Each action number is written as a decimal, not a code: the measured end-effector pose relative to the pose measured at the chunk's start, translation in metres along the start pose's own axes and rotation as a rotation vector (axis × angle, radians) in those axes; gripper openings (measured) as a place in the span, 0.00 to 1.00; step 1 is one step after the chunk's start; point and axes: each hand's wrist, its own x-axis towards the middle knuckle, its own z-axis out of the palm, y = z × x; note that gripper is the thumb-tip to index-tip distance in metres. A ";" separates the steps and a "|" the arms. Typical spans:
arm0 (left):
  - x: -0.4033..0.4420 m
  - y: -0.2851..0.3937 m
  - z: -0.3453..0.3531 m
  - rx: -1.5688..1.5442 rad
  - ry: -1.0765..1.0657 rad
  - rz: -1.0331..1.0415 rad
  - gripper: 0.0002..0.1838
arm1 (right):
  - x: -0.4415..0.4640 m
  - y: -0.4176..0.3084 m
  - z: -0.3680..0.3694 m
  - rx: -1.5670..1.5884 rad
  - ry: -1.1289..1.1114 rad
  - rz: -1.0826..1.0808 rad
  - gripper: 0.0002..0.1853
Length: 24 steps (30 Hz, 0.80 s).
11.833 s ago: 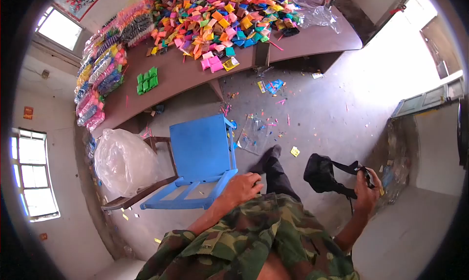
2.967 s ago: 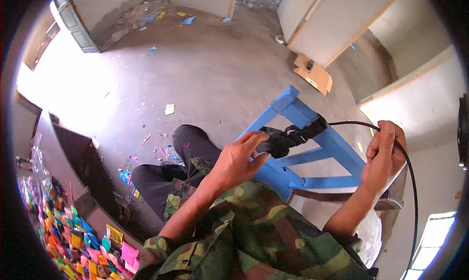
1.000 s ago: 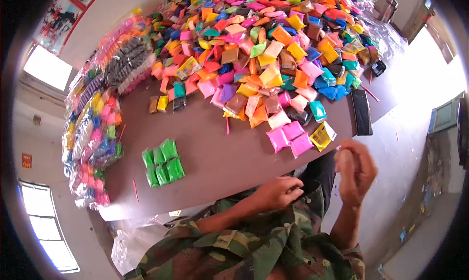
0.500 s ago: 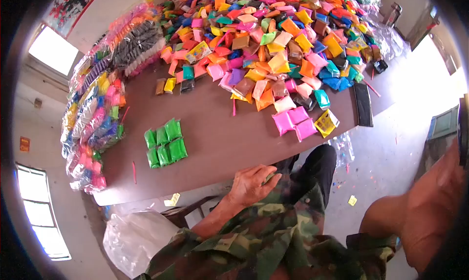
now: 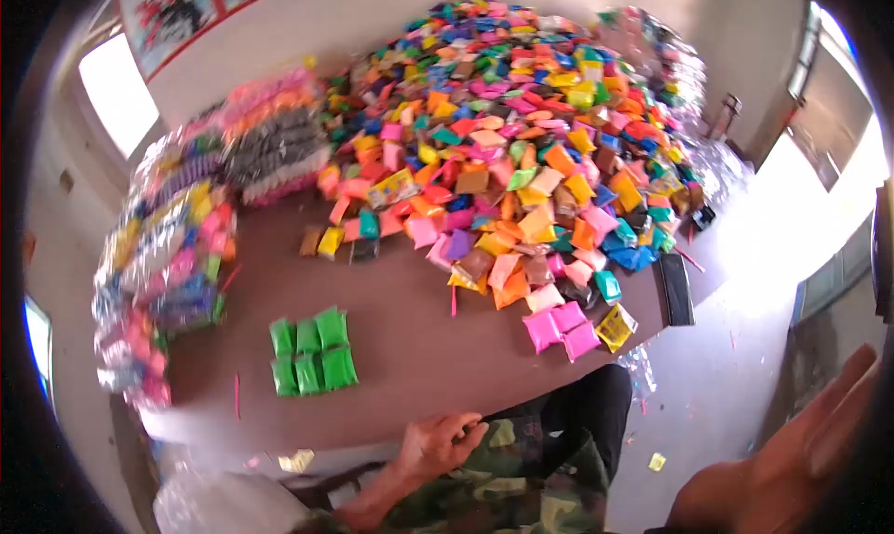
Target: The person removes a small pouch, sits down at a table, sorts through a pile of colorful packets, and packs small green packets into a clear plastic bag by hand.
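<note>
My left hand [image 5: 441, 446] rests over my lap just below the table's front edge, its fingers loosely curled and nothing visible in them. At the far right, close to the camera, my right hand [image 5: 827, 441] is raised with fingers stretched out; it is blurred and partly cut off. Nearest my left hand on the brown table [image 5: 400, 385] lies a block of several green packets [image 5: 322, 367], set in two rows. Farther right, by the table edge, three pink packets [image 5: 542, 332] lie together with a yellow printed packet [image 5: 616, 327] beside them.
A large heap of mixed coloured packets [image 5: 507, 175] covers the table's back. Bundled clear bags of packets [image 5: 172, 245] line the left side. A black flat object [image 5: 676, 290] lies at the right edge. A red stick [image 5: 237, 396] and a whitish plastic bag [image 5: 223, 504] are at lower left.
The view has tilted up, so the table and packets sit lower in it. My right hand's outstretched fingers now show at the right. The packets stay in place.
</note>
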 end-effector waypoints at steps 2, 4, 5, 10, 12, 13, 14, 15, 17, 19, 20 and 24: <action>0.000 -0.003 0.000 0.008 -0.010 -0.031 0.10 | -0.001 -0.004 0.006 0.012 -0.028 -0.027 0.15; -0.004 -0.001 0.008 -0.023 0.018 -0.031 0.10 | 0.001 -0.009 0.016 0.049 -0.075 -0.057 0.14; 0.002 -0.008 0.003 -0.017 0.017 0.010 0.10 | 0.003 -0.014 0.021 0.076 -0.083 -0.069 0.14; 0.008 -0.014 0.007 0.011 0.015 0.023 0.08 | 0.008 -0.017 0.038 0.159 -0.119 -0.102 0.14; 0.011 -0.015 0.014 0.017 0.073 0.049 0.07 | 0.011 -0.019 0.040 0.167 -0.122 -0.102 0.14; 0.015 -0.020 0.019 0.020 0.129 0.080 0.07 | 0.011 -0.020 0.040 0.170 -0.113 -0.104 0.14; 0.016 -0.021 0.020 0.014 0.172 0.106 0.07 | 0.014 -0.021 0.040 0.166 -0.109 -0.098 0.14; 0.011 -0.019 0.021 0.046 0.137 0.072 0.07 | 0.016 -0.020 0.039 0.151 -0.106 -0.081 0.14; 0.012 -0.019 0.019 0.081 0.039 0.034 0.07 | 0.018 -0.006 0.043 0.071 -0.107 0.029 0.14; 0.011 -0.023 0.024 0.068 0.098 0.076 0.07 | -0.002 0.018 0.053 -0.063 -0.121 0.235 0.14; 0.010 -0.025 0.027 0.063 0.134 0.097 0.07 | -0.024 0.040 0.060 -0.125 -0.167 0.374 0.14; 0.011 -0.022 0.030 0.047 0.126 0.038 0.09 | -0.153 0.129 0.064 -0.314 -0.464 0.385 0.16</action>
